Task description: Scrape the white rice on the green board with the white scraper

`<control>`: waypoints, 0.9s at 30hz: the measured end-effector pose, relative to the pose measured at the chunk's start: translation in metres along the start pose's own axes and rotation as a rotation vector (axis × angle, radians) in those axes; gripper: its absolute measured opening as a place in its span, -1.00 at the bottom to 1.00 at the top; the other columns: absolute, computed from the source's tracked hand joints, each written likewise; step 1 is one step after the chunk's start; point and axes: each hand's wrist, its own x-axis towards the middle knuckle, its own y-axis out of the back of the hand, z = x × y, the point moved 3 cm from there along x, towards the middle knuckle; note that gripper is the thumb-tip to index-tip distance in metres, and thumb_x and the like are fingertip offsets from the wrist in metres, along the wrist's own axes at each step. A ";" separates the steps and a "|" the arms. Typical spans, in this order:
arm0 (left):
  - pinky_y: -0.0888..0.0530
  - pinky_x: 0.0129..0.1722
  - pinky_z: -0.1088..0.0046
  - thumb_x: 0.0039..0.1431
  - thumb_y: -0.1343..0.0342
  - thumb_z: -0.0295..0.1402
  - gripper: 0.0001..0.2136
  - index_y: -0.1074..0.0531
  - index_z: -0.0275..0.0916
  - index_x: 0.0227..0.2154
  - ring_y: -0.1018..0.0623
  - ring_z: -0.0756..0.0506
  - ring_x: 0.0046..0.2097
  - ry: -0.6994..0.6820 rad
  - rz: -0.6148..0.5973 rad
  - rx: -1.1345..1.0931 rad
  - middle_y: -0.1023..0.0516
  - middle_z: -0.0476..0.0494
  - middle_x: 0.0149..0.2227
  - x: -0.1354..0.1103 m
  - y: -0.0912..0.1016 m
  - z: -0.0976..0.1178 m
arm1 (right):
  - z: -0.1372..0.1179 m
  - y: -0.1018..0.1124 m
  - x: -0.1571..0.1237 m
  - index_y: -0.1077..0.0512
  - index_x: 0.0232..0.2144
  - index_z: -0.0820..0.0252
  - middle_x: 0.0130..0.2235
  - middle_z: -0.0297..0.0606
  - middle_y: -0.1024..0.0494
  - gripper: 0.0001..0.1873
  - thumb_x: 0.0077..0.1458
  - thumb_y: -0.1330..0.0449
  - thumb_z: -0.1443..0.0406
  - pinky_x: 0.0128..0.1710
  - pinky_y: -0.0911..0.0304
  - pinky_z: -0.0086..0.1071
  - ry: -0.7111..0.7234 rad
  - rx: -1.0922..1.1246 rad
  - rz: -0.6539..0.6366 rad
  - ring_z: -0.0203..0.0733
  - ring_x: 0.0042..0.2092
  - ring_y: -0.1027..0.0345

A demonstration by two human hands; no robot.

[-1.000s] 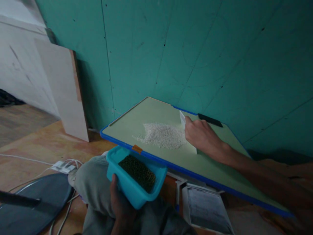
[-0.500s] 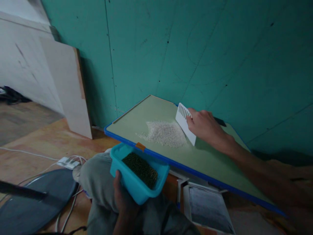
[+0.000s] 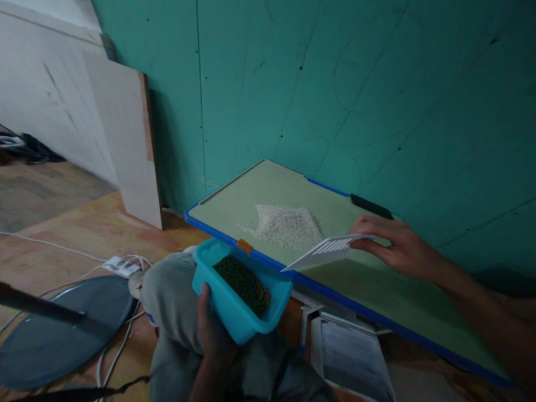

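Note:
My left hand (image 3: 216, 329) grips a turquoise plastic tub (image 3: 232, 312) from its near side, above my lap. Dark green granules (image 3: 243, 283), perhaps beans, lie inside it. The tub's far rim sits against the board's blue front edge. With its fingers closed on the slotted end, my right hand (image 3: 389, 243) holds a flat white plastic scraper (image 3: 320, 255), tilted, its far end over the front edge near the tub. Left of the scraper, a pile of small white grains (image 3: 288, 224) is spread on the pale green board (image 3: 234, 204).
An orange piece (image 3: 244, 246) is fixed on the board's front edge, and a black strip (image 3: 371, 205) lies at its back edge. The green wall (image 3: 259, 84) rises behind. A round dark base (image 3: 67, 329) and white cables (image 3: 103, 357) lie on the floor at left.
My right hand has moved right and nearer, swinging the scraper from upright beside the white pile to a tilt across the front edge. My left hand keeps hold of the tub.

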 end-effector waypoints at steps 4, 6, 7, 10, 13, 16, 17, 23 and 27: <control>-0.45 0.09 0.23 0.24 -0.12 -0.18 -0.59 -0.44 -0.05 0.14 -0.61 -0.21 -0.02 -0.010 0.014 -0.003 -0.67 -0.07 -0.10 -0.002 -0.001 0.000 | 0.006 -0.008 0.029 -0.52 -0.18 0.14 -0.23 -0.19 -0.58 -0.74 0.28 -0.12 0.13 -0.17 -0.31 -0.31 0.042 0.016 -0.001 -0.14 -0.18 -0.46; -0.43 0.12 0.22 0.22 -0.14 -0.14 -0.55 -0.42 -0.05 0.16 -0.59 -0.23 0.01 0.013 0.010 -0.005 -0.67 -0.08 -0.08 -0.003 0.000 -0.001 | 0.013 -0.011 0.044 -0.51 -0.17 0.15 -0.22 -0.19 -0.59 -0.74 0.28 -0.12 0.13 -0.16 -0.29 -0.32 0.059 0.009 0.010 -0.14 -0.17 -0.46; -0.42 0.12 0.21 0.21 -0.14 -0.12 -0.54 -0.42 -0.04 0.16 -0.59 -0.24 0.02 0.024 0.008 -0.002 -0.66 -0.08 -0.08 -0.003 0.000 -0.002 | 0.016 -0.013 0.051 -0.51 -0.17 0.16 -0.21 -0.18 -0.59 -0.73 0.28 -0.12 0.13 -0.15 -0.29 -0.33 0.068 0.005 0.015 -0.14 -0.17 -0.46; -0.42 0.13 0.21 0.20 -0.15 -0.12 -0.54 -0.42 -0.03 0.16 -0.58 -0.24 0.02 0.033 0.018 0.006 -0.66 -0.05 -0.09 -0.004 -0.001 -0.003 | 0.025 -0.019 0.068 -0.51 -0.16 0.18 -0.19 -0.18 -0.60 -0.71 0.28 -0.12 0.12 -0.14 -0.27 -0.34 0.083 0.010 0.018 -0.15 -0.16 -0.47; -0.42 0.13 0.19 0.23 -0.11 -0.10 -0.55 -0.42 -0.05 0.16 -0.59 -0.24 0.01 0.041 0.046 -0.004 -0.66 -0.07 -0.08 -0.005 -0.002 -0.003 | 0.032 -0.019 0.078 -0.52 -0.15 0.19 -0.18 -0.17 -0.61 -0.67 0.27 -0.12 0.08 -0.14 -0.27 -0.33 0.060 0.039 0.013 -0.14 -0.16 -0.48; -0.43 0.11 0.18 0.23 -0.11 -0.13 -0.54 -0.39 -0.05 0.18 -0.59 -0.25 0.01 0.058 0.086 -0.008 -0.66 -0.09 -0.08 -0.005 -0.002 -0.002 | 0.031 -0.010 0.082 -0.54 -0.17 0.19 -0.19 -0.17 -0.63 -0.66 0.25 -0.14 0.07 -0.16 -0.29 -0.34 0.033 0.074 -0.020 -0.13 -0.18 -0.49; -0.45 0.10 0.18 0.23 -0.12 -0.13 -0.53 -0.38 -0.05 0.19 -0.59 -0.26 0.00 0.077 0.081 -0.012 -0.66 -0.10 -0.08 -0.006 -0.002 -0.002 | 0.029 -0.005 0.082 -0.55 -0.17 0.20 -0.20 -0.17 -0.63 -0.66 0.23 -0.15 0.07 -0.20 -0.29 -0.35 0.020 0.086 -0.009 -0.15 -0.21 -0.49; -0.46 0.06 0.07 0.20 -0.14 -0.10 -0.49 -0.35 0.00 0.22 -0.61 -0.31 -0.05 0.113 0.040 -0.035 -0.67 -0.12 -0.08 -0.001 0.004 -0.005 | -0.021 0.003 0.088 -0.53 -0.14 0.23 -0.27 -0.23 -0.63 -0.71 0.22 -0.18 0.15 -0.37 -0.22 -0.45 0.037 0.138 0.152 -0.26 -0.35 -0.45; -0.48 0.05 0.03 0.21 -0.14 -0.08 -0.46 -0.30 0.04 0.25 -0.61 -0.32 -0.04 0.142 -0.015 -0.052 -0.67 -0.12 -0.08 -0.002 0.003 -0.007 | -0.059 -0.020 0.112 -0.52 -0.12 0.29 -0.26 -0.24 -0.62 -0.76 0.23 -0.15 0.29 -0.37 -0.17 -0.49 0.187 0.220 0.099 -0.31 -0.34 -0.44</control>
